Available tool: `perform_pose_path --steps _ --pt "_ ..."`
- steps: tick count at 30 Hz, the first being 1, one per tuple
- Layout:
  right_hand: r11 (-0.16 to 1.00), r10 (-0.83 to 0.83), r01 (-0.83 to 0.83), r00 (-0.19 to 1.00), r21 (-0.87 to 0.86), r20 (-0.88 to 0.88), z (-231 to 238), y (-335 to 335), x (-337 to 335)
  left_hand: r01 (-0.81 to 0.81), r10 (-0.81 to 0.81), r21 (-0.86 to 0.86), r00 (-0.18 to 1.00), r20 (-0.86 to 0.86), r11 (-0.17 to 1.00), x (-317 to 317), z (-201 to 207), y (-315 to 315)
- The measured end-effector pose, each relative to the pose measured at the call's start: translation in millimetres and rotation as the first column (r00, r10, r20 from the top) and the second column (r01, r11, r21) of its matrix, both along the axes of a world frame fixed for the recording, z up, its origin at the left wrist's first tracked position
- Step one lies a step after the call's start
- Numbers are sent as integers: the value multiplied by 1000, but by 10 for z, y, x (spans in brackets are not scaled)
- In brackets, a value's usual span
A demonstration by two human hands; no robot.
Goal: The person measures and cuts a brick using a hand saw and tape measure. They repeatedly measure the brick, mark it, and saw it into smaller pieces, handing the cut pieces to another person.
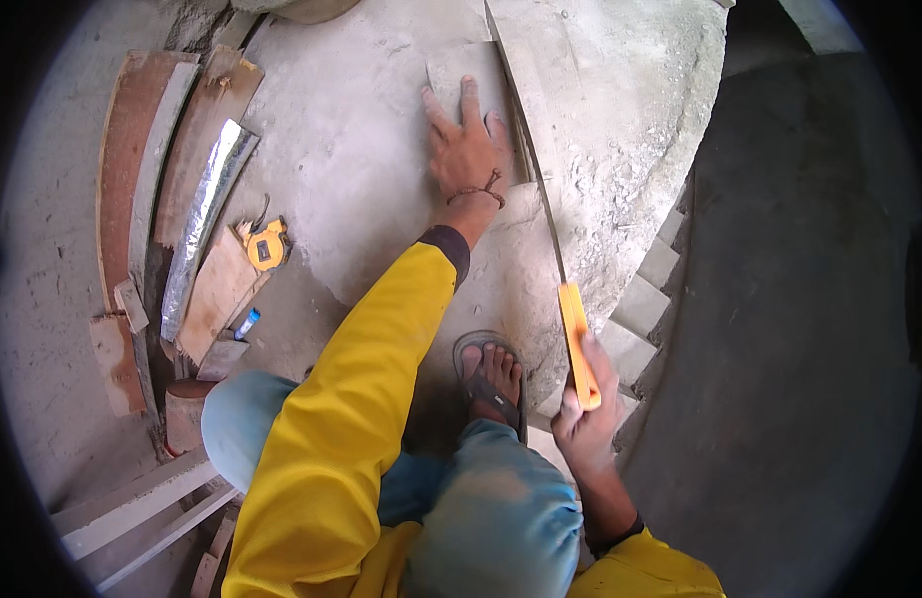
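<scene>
My right hand point(592, 407) is wrapped round the yellow-orange handle of a handsaw point(547, 204). Its long, thin blade points away from me, up to the top of the view. Fingers spread, my left hand point(469, 149) lies flat on a pale grey board point(473, 62) on the dusty floor. The blade runs close along the board's right edge, just right of my left hand. Whether its teeth touch the board, I cannot tell.
At left lie several wood planks point(132, 169), a foil-wrapped strip point(204, 224), a yellow tape measure point(266, 246) and a blue-capped marker point(248, 324). The rough concrete ledge point(680, 130) ends at right above a darker surface point(780, 299). My sandalled foot point(493, 374) stands between my arms.
</scene>
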State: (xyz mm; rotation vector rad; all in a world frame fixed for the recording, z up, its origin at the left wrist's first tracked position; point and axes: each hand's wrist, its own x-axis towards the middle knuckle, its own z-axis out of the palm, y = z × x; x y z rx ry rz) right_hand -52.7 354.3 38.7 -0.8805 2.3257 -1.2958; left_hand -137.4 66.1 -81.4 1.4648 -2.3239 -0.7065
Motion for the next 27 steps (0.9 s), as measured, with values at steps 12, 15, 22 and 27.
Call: perform_pose_path --steps 12,15,22,27 --pt "999 -50 49 998 -25 -40 -40 36 132 -49 43 78 997 70 996 -115 27 -55" --pt "1000 -16 16 1000 -24 -5 -11 10 176 -17 20 -70 999 42 997 18 21 -107" --pt "986 -142 143 990 -86 13 -258 -1103 -640 -6 -1 84 996 85 996 -131 1 24" --pt "995 -78 78 997 -56 2 -114 300 310 0 3 -56 999 51 998 -140 15 -56"
